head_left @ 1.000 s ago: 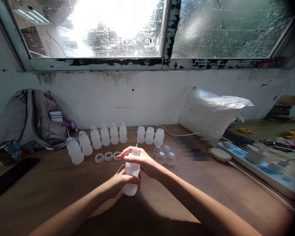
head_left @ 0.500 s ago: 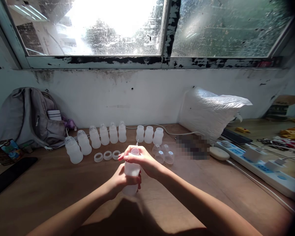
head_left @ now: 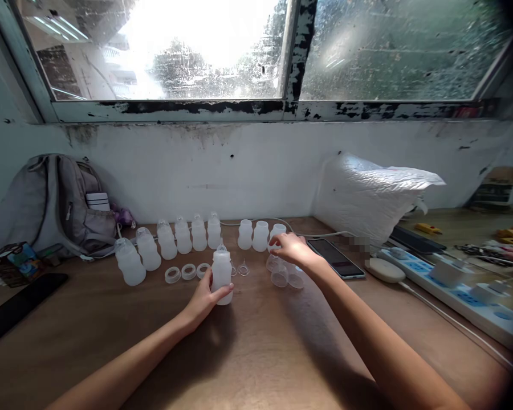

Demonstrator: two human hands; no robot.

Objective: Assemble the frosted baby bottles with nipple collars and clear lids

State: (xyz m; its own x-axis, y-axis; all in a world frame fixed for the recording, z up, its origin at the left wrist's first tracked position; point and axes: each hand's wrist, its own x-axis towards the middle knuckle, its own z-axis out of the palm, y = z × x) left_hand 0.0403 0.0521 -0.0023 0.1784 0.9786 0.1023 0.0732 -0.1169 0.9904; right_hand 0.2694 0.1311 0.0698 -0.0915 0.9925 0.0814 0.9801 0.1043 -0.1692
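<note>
My left hand (head_left: 207,297) is wrapped round a frosted white baby bottle (head_left: 222,282) that stands upright, a clear nipple (head_left: 222,248) on its top. Over to the right, my right hand (head_left: 288,247) hovers with bent, parted fingers above a cluster of clear dome caps (head_left: 279,277). It seems to hold nothing. Just behind it is an uncovered bottle (head_left: 277,230), partly hidden by the fingers. White collar rings (head_left: 172,275) lie in a row left of the held bottle. A loose clear nipple (head_left: 243,268) lies to its right.
Several capped bottles (head_left: 166,242) stand at the back left, and open bottles (head_left: 260,236) at the back centre. A phone (head_left: 336,259), white charger (head_left: 385,270) and power strip (head_left: 448,290) lie right. A backpack (head_left: 47,210) and black slab (head_left: 21,307) are left; a silvery bag (head_left: 363,196) leans on the wall.
My right hand has left the top of the held bottle and moved right to above the caps. My left hand has shifted the bottle slightly up and left, further from me.
</note>
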